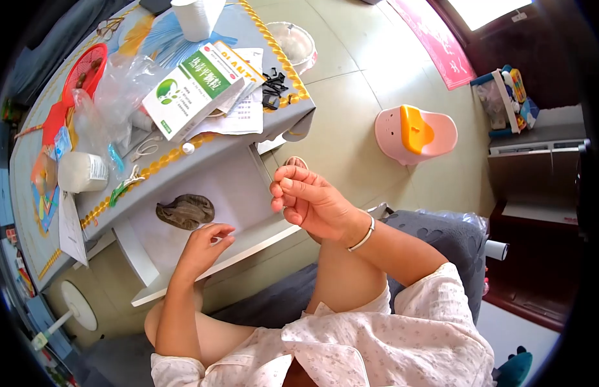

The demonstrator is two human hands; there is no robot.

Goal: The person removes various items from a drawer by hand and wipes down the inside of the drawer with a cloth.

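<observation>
My left hand (206, 249) is over the front edge of a pulled-out white drawer (238, 184), fingers loosely bent and thumb apart, holding nothing I can see. Just beyond its fingertips, a crumpled dark brown-grey cloth item (185, 211) lies on the drawer floor; its exact kind is unclear. My right hand (319, 205), with a bracelet at the wrist, is raised by the drawer's right side. Its thumb and forefinger are pinched together and the other fingers curl inward. Whatever may be between those fingertips is too small to make out.
The table (251, 126) above the drawer bears a green-and-white box (190, 93), a paper cup (197, 18), a red basket (86, 71), plastic bags and a white jar (83, 172). A pink potty (416, 134) and a lined bin (292, 45) stand on the floor.
</observation>
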